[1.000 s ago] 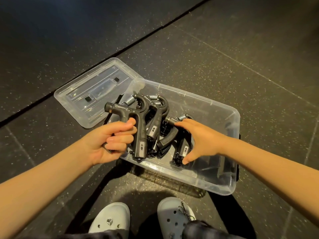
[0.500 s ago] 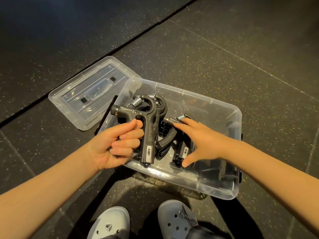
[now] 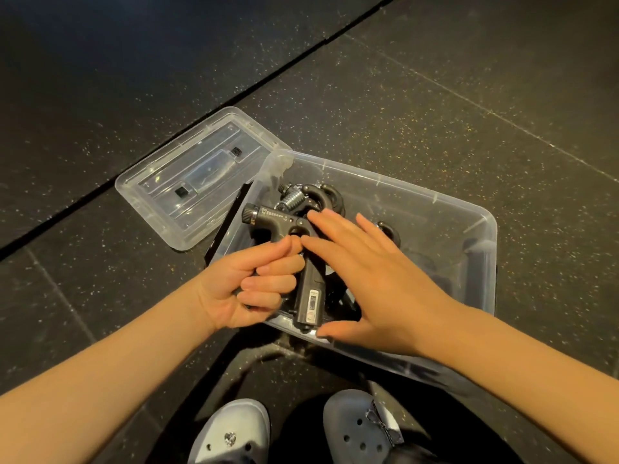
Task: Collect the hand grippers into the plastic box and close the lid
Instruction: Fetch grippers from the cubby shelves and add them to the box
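**Clear plastic box, one black gripper held at its near edge**

From the head camera: the clear plastic box (image 3: pixel 435 199) sits lidless on a dark speckled floor (image 3: pixel 435 95), right in front of the person's feet. The left hand (image 3: pixel 248 289) has its fingers curled round one handle of a black hand gripper (image 3: pixel 310 301) and holds it over the near left part of the box. The gripper's labelled handle points down toward the near rim and its knobbed end points left. The right hand (image 3: pixel 378 283) is spread wide with straight fingers laid across the top of that gripper, and its thumb is beside the bottom of the labelled handle. It grasps nothing. More black grippers (image 3: pixel 330 194) with metal springs lie inside the box behind the hands, partly hidden. The clear lid (image 3: pixel 160 182) lies flat on the floor just beside the box's far left corner. Two pale clogs (image 3: pixel 231 433) show at the bottom edge.
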